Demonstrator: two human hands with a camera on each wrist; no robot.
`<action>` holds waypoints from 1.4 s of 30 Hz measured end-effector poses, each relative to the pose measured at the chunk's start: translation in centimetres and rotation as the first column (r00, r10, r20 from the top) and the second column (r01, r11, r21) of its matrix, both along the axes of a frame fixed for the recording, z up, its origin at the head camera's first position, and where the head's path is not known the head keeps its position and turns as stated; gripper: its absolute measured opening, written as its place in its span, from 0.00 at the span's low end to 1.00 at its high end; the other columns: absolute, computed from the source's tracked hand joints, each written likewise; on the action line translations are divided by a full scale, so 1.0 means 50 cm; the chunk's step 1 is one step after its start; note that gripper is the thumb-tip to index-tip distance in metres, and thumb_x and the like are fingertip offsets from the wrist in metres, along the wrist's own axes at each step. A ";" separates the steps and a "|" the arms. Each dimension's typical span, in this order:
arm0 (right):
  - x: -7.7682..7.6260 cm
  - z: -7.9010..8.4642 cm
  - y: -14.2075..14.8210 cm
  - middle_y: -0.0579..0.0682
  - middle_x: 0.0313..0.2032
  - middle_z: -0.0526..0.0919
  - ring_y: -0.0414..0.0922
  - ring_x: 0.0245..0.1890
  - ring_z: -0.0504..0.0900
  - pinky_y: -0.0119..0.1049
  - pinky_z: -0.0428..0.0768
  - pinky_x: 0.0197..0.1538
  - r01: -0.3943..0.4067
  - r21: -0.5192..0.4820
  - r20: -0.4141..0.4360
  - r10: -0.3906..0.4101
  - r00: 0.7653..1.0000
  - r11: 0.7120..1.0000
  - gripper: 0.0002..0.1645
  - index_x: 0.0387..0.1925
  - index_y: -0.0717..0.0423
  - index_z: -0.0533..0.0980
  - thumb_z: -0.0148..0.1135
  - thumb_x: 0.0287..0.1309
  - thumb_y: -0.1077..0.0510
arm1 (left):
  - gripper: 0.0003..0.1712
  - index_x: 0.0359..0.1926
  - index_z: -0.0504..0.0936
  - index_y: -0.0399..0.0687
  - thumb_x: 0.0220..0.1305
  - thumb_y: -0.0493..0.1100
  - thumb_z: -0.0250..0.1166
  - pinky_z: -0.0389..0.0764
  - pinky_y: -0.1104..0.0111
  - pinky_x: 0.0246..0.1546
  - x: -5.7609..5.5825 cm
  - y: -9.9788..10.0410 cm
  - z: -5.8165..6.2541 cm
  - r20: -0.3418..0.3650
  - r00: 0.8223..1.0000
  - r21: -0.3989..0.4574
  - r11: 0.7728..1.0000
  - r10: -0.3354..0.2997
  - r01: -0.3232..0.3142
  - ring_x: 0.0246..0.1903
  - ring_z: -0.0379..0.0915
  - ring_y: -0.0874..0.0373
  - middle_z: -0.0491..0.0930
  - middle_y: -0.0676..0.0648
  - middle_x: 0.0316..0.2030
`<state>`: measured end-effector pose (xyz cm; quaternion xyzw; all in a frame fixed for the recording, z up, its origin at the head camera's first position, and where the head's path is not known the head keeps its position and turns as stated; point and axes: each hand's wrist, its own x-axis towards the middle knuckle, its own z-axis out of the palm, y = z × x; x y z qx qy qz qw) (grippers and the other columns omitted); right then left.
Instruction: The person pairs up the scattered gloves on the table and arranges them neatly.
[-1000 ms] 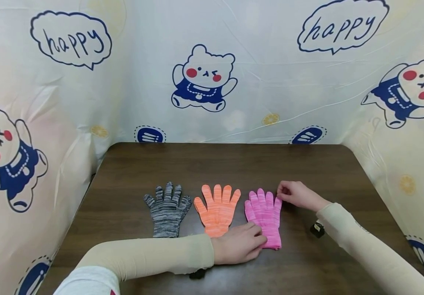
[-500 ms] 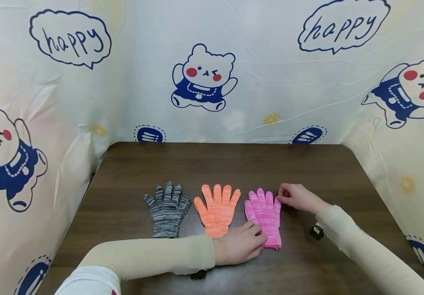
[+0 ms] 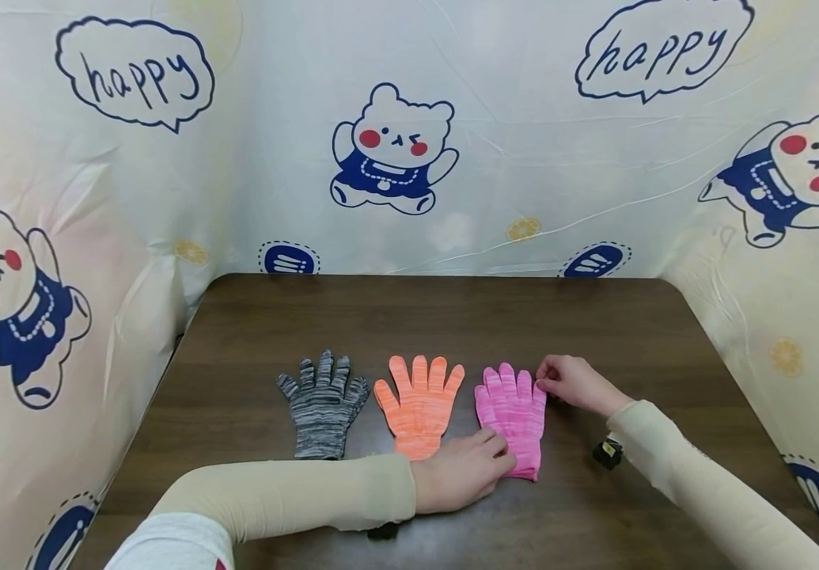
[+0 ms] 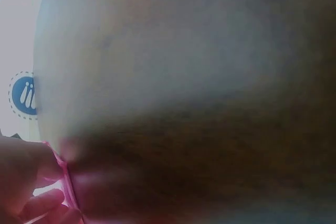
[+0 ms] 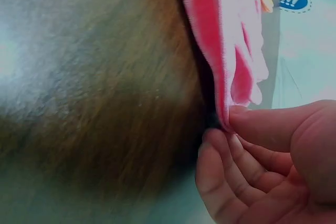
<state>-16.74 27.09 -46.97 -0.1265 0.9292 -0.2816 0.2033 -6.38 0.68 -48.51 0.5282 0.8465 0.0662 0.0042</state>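
Three knitted gloves lie in a row with their fingers pointing away from me. The pink glove (image 3: 512, 412) is on the right, between my hands. My left hand (image 3: 460, 472) pinches its left edge near the cuff; in the left wrist view the thumb and fingers (image 4: 44, 203) meet at the pink edge. My right hand (image 3: 580, 382) pinches the tip of the glove's outermost right finger between thumb and fingertips. The orange glove (image 3: 419, 408) lies in the middle, its cuff partly behind my left hand. At the left is the grey-black glove (image 3: 324, 408), its lower end meeting my left sleeve.
The gloves lie on a dark brown wooden table (image 3: 445, 317) with rounded far corners. A pale curtain (image 3: 502, 158) with printed bears surrounds it on three sides. My left forearm (image 3: 295, 495) crosses the table's front. A small black device (image 3: 607, 454) hangs beneath my right wrist.
The finger end of the pink glove has shifted slightly right, while its cuff has moved a little left. My right hand has come marginally lower. The orange and grey-black gloves stay put.
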 end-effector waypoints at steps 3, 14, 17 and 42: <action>-0.001 -0.005 0.002 0.49 0.31 0.81 0.44 0.30 0.77 0.38 0.81 0.38 -0.014 0.009 -0.033 0.014 0.999 1.000 0.03 0.39 0.58 0.80 0.67 0.67 0.62 | 0.05 0.47 0.81 0.57 0.74 0.49 0.64 0.78 0.77 0.38 0.002 0.003 -0.001 -0.056 0.998 0.011 1.000 -0.005 0.006 0.47 0.73 0.62 0.77 0.56 0.44; -0.002 -0.011 0.010 0.49 0.32 0.82 0.44 0.31 0.77 0.40 0.81 0.39 -0.015 0.008 -0.052 0.015 0.999 1.000 0.05 0.39 0.58 0.80 0.68 0.67 0.60 | 0.09 0.54 0.82 0.61 0.79 0.48 0.58 0.79 0.75 0.34 -0.001 0.015 -0.002 -0.102 0.994 -0.056 0.998 -0.039 0.034 0.44 0.73 0.61 0.76 0.54 0.43; -0.003 -0.011 0.010 0.49 0.32 0.82 0.44 0.32 0.77 0.40 0.82 0.40 -0.008 0.010 -0.045 0.009 0.999 1.000 0.05 0.40 0.57 0.80 0.67 0.67 0.60 | 0.07 0.51 0.82 0.59 0.77 0.48 0.61 0.80 0.76 0.34 -0.002 0.014 -0.003 -0.077 0.997 -0.038 0.999 -0.021 0.018 0.44 0.73 0.61 0.76 0.54 0.43; 0.002 -0.012 0.008 0.47 0.32 0.82 0.44 0.32 0.77 0.41 0.82 0.42 -0.032 -0.016 -0.113 0.030 0.993 0.999 0.06 0.41 0.57 0.81 0.64 0.69 0.58 | 0.28 0.76 0.70 0.66 0.80 0.59 0.53 0.67 0.69 0.68 0.006 0.018 -0.014 -0.102 0.978 -0.108 0.979 -0.182 0.171 0.65 0.68 0.59 0.74 0.53 0.66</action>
